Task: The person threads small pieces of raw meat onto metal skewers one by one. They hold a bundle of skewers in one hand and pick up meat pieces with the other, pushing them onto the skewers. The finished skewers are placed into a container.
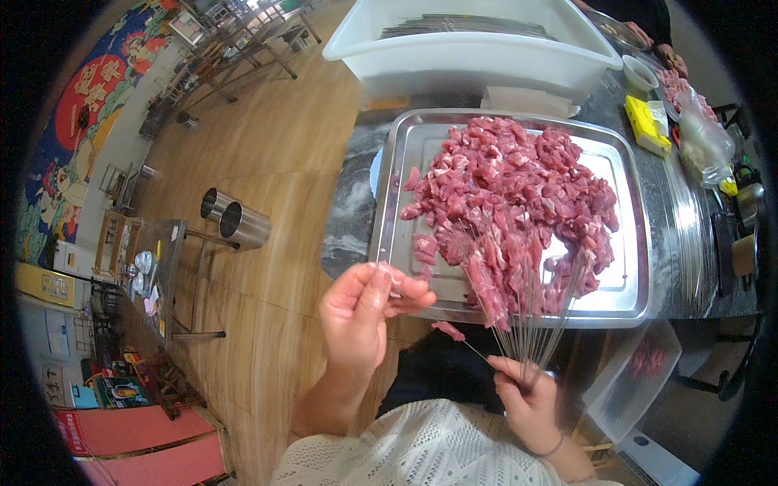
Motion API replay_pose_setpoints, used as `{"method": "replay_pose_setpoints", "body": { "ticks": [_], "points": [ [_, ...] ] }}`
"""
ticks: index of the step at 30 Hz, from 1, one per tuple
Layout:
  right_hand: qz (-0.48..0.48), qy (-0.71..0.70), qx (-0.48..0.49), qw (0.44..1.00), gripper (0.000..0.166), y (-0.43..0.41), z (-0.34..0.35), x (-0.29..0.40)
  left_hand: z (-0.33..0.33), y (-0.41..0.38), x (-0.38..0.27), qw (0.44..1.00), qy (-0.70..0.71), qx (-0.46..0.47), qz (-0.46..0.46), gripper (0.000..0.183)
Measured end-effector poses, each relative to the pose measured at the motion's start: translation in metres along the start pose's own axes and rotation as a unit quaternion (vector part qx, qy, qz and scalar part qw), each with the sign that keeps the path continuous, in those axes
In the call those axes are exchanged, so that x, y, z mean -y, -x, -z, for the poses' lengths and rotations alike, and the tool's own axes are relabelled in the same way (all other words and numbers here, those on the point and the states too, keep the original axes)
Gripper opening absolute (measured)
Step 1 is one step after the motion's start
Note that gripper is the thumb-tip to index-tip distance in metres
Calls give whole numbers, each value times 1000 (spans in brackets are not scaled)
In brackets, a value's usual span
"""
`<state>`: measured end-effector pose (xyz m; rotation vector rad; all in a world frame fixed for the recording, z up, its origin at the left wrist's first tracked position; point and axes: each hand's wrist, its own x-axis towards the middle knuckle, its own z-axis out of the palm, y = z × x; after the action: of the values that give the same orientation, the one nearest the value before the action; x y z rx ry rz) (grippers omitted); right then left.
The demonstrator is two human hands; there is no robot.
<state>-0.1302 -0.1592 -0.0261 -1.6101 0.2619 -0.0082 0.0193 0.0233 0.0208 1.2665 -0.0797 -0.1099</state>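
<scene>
My right hand (526, 395) grips a fanned bundle of thin metal skewers (529, 340) by their lower ends. Raw meat is threaded on several of them, and their far ends reach over the steel tray. One skewer sticks out to the left, apart from the others, with a small strip of meat (448, 331) at its tip. My left hand (358, 310) is raised at the tray's near left corner, its thumb and fingers pinching a small pale scrap (392, 278), mostly hidden. A heap of cut raw meat (504, 164) covers much of the steel tray (635, 243).
Beyond the tray stands a white plastic bin (474, 58) holding metal skewers (468, 25). More bare skewers (693, 237) lie along the right of the dark table, near a yellow tissue pack (645, 126) and a plastic bag (705, 143). Another person's hands (671, 59) are at the far right.
</scene>
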Motion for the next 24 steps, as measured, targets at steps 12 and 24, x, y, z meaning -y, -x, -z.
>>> {"method": "replay_pose_setpoints", "body": {
  "ticks": [12,24],
  "points": [
    [13,-33,55,998,27,-1,-15,1,-3,44,4,998,-21,54,10,29],
    [-16,-41,-41,998,27,-9,-4,4,1,-48,-7,628,-708,182,-266,11]
  ]
}}
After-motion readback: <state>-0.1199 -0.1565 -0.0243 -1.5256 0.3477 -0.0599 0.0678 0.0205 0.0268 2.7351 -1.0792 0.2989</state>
